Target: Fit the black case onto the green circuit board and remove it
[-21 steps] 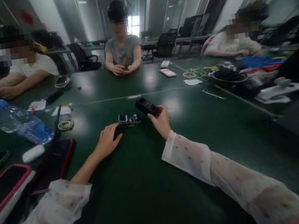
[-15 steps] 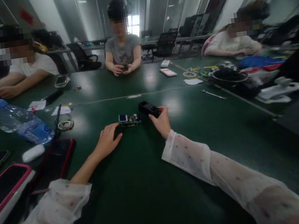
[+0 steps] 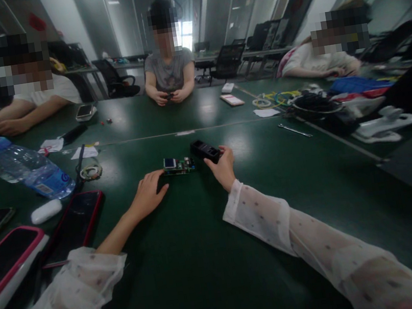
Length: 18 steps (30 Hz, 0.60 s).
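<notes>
On the dark green table lies a small circuit board with a little screen at its left end. My left hand rests on the table beside it, fingers stretched out and thumb apart, with the fingertips at the board's left edge. A black rectangular case with openings in its face is tilted just right of the board. My right hand grips this case by its right end, between thumb and fingers. Whether the case touches the table or the board, I cannot tell.
At left are a water bottle, a white earbud case and several phones, one red-edged phone near my left forearm. A wrench lies to the right, before tangled cables. Across the table sits a person; others sit at both sides.
The black case has turned very slightly in my right hand. My left hand and the circuit board have stayed in place.
</notes>
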### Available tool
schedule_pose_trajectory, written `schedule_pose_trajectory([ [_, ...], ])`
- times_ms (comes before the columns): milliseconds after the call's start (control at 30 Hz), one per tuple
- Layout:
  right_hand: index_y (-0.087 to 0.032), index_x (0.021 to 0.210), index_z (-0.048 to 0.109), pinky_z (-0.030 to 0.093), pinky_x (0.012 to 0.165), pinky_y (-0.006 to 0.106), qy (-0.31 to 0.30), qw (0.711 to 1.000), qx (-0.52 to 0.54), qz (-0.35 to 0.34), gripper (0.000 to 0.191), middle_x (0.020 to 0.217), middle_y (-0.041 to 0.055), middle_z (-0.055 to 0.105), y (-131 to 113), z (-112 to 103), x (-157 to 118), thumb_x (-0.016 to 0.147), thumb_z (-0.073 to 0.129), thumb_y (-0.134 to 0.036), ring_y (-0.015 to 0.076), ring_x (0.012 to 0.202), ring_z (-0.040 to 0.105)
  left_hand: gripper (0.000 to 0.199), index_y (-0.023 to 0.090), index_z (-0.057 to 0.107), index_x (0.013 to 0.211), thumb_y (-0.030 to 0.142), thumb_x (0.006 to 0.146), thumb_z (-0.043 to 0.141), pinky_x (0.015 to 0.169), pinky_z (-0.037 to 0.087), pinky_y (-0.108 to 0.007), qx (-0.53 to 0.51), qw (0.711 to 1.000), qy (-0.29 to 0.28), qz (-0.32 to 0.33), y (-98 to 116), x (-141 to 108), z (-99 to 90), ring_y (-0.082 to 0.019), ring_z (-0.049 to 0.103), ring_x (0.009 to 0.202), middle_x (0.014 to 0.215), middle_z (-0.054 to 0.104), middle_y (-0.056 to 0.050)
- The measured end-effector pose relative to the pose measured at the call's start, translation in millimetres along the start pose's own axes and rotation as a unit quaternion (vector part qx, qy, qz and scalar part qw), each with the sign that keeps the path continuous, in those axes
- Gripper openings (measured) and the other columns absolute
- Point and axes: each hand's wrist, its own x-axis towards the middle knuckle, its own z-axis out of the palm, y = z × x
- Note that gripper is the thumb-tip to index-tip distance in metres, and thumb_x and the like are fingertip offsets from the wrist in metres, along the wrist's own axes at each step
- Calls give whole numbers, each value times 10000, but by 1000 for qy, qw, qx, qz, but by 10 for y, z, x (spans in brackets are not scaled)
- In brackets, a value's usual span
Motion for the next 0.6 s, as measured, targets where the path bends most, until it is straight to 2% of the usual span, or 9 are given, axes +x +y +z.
schedule_pose_trajectory([
  [167, -175, 1151, 470, 442, 992, 525, -22, 999, 32, 4, 512, 1150, 133, 556, 77, 28, 31, 711, 728, -214, 297, 1088, 549, 467, 190, 411, 1396, 389, 979, 476, 1071, 386, -515, 0, 1000, -1, -2, 4, -2, 1, -285, 457, 1320, 1411, 515, -129],
  [367, -180, 1201, 471, 464, 1016, 518, -36, 990, 138, 7, 491, 1164, 129, 593, 79, 65, 38, 776, 694, -284, 278, 1105, 598, 456, 186, 424, 1382, 385, 976, 480, 1065, 388, -519, 3, 1000, 5, 2, -16, 6, 21, -287, 461, 1316, 1404, 520, -135],
  [500, -199, 1282, 433, 498, 1021, 478, -81, 971, 219, -50, 534, 1252, 134, 575, -64, 19, -11, 835, 668, -373, 264, 1141, 612, 447, 176, 433, 1373, 374, 975, 480, 1058, 394, -503, 5, 1000, 8, 5, -11, 10, 19, -284, 466, 1309, 1388, 531, -137],
  [600, -220, 1319, 432, 503, 1037, 471, -118, 960, 231, -101, 551, 1284, 128, 562, -182, -32, -57, 859, 657, -422, 266, 1191, 591, 451, 166, 430, 1377, 361, 974, 484, 1055, 398, -488, 6, 1000, 5, 6, 3, 6, 7, -279, 463, 1309, 1390, 528, -138],
])
